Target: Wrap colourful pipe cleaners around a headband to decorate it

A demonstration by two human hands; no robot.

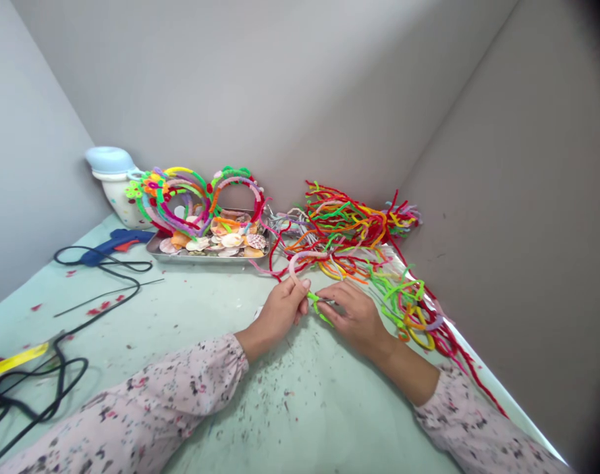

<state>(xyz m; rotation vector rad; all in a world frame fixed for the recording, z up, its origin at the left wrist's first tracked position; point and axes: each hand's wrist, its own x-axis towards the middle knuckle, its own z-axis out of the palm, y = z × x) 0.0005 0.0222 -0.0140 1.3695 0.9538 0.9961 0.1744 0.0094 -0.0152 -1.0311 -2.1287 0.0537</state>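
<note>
Right between my hands, over the surface (195, 296), sits the bright green pipe cleaner (312, 297), where it meets a pale pink fuzzy band (292, 264). The grip of my left hand (281, 307) is closed on the band, which curves up and away from me; my right hand (357, 317) pinches the green. From my left thumb the green slants rightward and towards me, its tail just under my right fingers, the nearer ones to that end. Beyond lie the pipe-cleaner bundle (346, 214) and, leftward, a metal tray (208, 261) of seashells (232, 239).
</note>
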